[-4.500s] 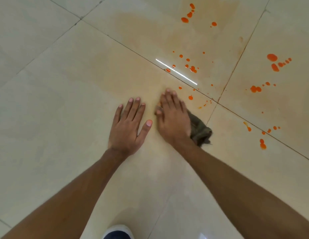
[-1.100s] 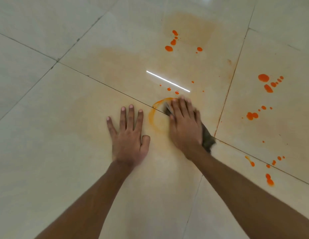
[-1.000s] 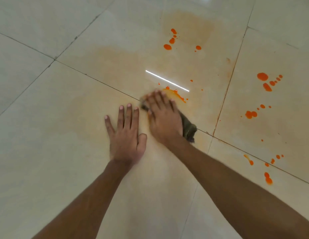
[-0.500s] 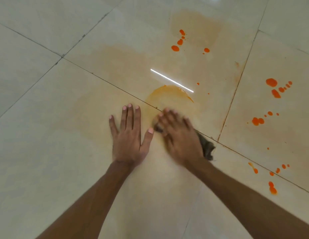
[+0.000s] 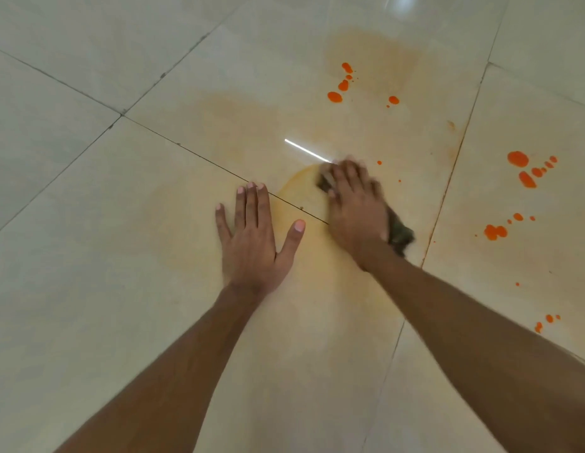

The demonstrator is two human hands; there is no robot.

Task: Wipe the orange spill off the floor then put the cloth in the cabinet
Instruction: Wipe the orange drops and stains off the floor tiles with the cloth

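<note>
Pale glossy tiles, divided by thin dark joints. One long joint [image 5: 173, 142] runs diagonally from left of centre down to the right. It starts at a four-way crossing [image 5: 121, 115], where the corners look slightly chipped. A second joint [image 5: 186, 50] climbs from that crossing toward the top edge, with a small dark nick partway along. A third joint [image 5: 457, 148] drops steeply at right. Bright white light streak [image 5: 307, 151] reflected mid-frame. Soft glare patch [image 5: 403, 0] at the top edge. Tiny dark speck [image 5: 301, 207] on the long joint.

Soft even light; glare streak [image 5: 306, 151] on tile; right hand [image 5: 358, 209] motion-blurred.
</note>
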